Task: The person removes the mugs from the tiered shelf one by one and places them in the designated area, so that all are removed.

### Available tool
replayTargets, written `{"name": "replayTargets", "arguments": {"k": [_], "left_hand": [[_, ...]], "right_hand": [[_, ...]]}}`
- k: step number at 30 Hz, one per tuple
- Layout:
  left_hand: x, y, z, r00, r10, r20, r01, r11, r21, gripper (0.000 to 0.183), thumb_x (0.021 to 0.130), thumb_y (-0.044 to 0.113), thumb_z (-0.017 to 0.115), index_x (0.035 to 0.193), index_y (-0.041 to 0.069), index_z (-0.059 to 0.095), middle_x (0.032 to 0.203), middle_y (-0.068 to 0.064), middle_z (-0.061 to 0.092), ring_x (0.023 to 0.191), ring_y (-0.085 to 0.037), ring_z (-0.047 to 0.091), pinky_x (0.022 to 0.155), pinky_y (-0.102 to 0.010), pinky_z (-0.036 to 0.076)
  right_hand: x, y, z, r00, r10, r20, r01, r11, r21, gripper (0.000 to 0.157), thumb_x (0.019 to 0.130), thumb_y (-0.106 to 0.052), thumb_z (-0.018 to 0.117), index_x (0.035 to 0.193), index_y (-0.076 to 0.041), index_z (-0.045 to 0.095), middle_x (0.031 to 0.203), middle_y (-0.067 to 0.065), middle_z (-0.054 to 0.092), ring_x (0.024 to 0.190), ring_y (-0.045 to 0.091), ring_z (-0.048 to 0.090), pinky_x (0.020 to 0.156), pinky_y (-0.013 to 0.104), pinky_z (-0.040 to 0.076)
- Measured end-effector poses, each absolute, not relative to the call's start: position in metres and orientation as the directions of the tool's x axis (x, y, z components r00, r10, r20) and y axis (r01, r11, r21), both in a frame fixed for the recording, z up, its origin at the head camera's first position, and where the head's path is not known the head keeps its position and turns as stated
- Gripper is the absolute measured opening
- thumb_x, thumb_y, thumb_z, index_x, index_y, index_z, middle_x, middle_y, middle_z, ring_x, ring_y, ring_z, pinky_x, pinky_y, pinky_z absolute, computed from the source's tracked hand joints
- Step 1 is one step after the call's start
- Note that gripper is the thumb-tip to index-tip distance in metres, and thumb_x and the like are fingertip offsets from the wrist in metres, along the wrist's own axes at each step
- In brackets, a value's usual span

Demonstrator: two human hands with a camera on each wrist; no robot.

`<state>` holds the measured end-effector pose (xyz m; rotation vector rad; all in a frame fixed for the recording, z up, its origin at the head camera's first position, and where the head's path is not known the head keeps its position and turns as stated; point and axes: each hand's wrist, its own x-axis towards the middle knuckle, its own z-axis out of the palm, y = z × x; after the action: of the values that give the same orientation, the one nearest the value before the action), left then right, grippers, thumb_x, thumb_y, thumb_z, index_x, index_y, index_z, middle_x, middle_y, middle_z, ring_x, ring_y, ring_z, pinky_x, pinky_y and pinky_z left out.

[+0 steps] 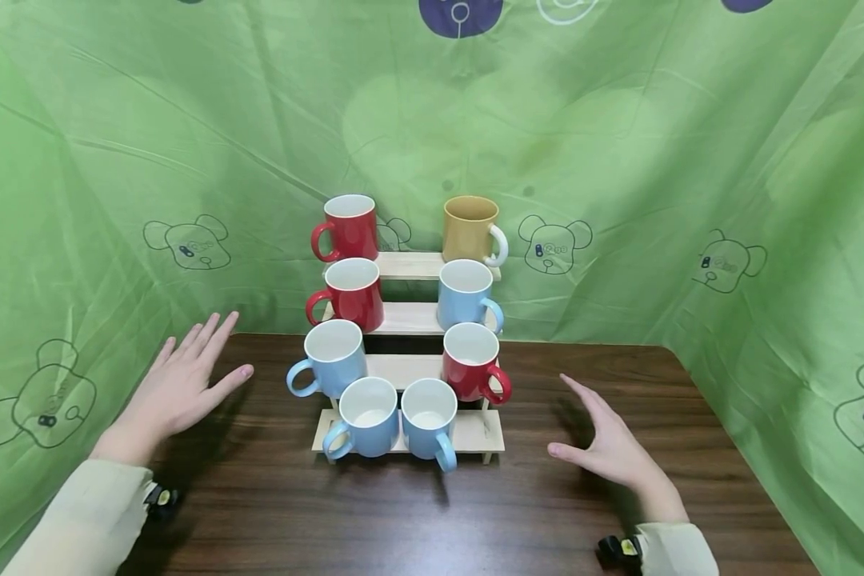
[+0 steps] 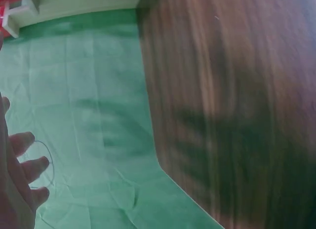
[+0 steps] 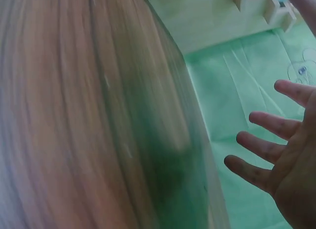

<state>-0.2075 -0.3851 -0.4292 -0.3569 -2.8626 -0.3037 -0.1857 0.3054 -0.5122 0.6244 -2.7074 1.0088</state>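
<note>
Over the left side of the table, my left hand (image 1: 180, 384) is held with fingers straight and spread, holding nothing. My right hand (image 1: 608, 440) hovers right of the rack, fingers extended, thumb apart, also holding nothing. Between them a pale wooden tiered rack (image 1: 478, 432) bears mugs. On the top step stand a red mug (image 1: 356, 232) and a tan mug (image 1: 468, 232) with a white handle. Below are a red mug (image 1: 360, 300) and a light blue mug (image 1: 463, 300), then a blue mug (image 1: 338, 364) and a red mug (image 1: 468, 372). Two blue mugs (image 1: 370, 420) share the lowest step.
The rack stands toward the back of a dark wooden table (image 1: 317, 528). Green fabric (image 1: 223, 120) with bear-head drawings hangs behind and along both sides. Black devices are strapped at both wrists.
</note>
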Motion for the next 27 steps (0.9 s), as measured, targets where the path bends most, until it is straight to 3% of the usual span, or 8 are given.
{"name": "replayTargets", "arguments": {"k": [6,8,11,15,21,27], "left_hand": [[-0.212,-0.375,-0.417,-0.931,0.202,0.304,0.290,0.914,0.282,0.092,0.111,0.051,0.059,0.177,0.025,0.001,0.178,-0.027,0.019,0.158,-0.057,0.028,0.122,-0.077,0.021],[-0.214,-0.372,-0.413,-0.928,0.192,0.318,0.296,0.899,0.321,0.091,0.111,0.049,0.060,0.177,0.026,0.001,0.178,-0.026,0.021,0.154,-0.059,0.032,0.119,-0.077,0.027],[-0.216,-0.369,-0.408,-0.927,0.171,0.334,0.296,0.880,0.371,0.090,0.112,0.046,0.059,0.177,0.027,0.001,0.177,-0.024,0.024,0.149,-0.063,0.037,0.112,-0.079,0.033],[-0.222,-0.366,-0.403,-0.942,0.127,0.311,0.265,0.849,0.458,0.086,0.114,0.045,0.054,0.177,0.031,-0.003,0.174,-0.029,0.029,0.146,-0.066,0.039,0.109,-0.081,0.034],[-0.230,-0.361,-0.394,-0.960,0.075,0.270,0.229,0.764,0.603,0.076,0.118,0.044,0.043,0.176,0.034,-0.004,0.171,-0.034,0.032,0.146,-0.067,0.037,0.111,-0.085,0.028],[-0.237,-0.353,-0.381,-0.962,0.054,0.269,0.225,0.714,0.663,0.070,0.118,0.048,0.037,0.177,0.036,0.000,0.171,-0.031,0.035,0.147,-0.067,0.037,0.111,-0.085,0.029]], "right_hand": [[-0.189,0.277,-0.521,-0.886,-0.349,0.305,-0.461,0.596,-0.657,0.114,0.078,-0.039,0.100,0.171,-0.020,0.036,0.163,0.011,0.053,0.149,0.038,0.050,0.121,0.033,0.036],[-0.190,0.268,-0.524,-0.886,-0.359,0.294,-0.457,0.571,-0.682,0.113,0.079,-0.039,0.100,0.170,-0.019,0.037,0.163,0.012,0.054,0.150,0.035,0.050,0.121,0.027,0.033],[-0.190,0.256,-0.526,-0.885,-0.375,0.276,-0.451,0.541,-0.710,0.111,0.079,-0.041,0.100,0.169,-0.017,0.039,0.162,0.009,0.055,0.149,0.032,0.052,0.122,0.036,0.040],[-0.192,0.243,-0.529,-0.865,-0.424,0.268,-0.461,0.462,-0.758,0.109,0.080,-0.037,0.100,0.168,-0.013,0.041,0.160,0.009,0.057,0.144,0.035,0.056,0.113,0.052,0.052],[-0.195,0.229,-0.534,-0.854,-0.463,0.238,-0.429,0.366,-0.826,0.105,0.080,-0.030,0.101,0.164,-0.007,0.043,0.152,0.014,0.062,0.137,0.038,0.062,0.108,0.049,0.057],[-0.197,0.224,-0.542,-0.871,-0.480,0.102,-0.293,0.343,-0.892,0.099,0.085,-0.029,0.098,0.164,-0.005,0.043,0.155,0.019,0.060,0.134,0.035,0.067,0.110,0.040,0.056]]}}
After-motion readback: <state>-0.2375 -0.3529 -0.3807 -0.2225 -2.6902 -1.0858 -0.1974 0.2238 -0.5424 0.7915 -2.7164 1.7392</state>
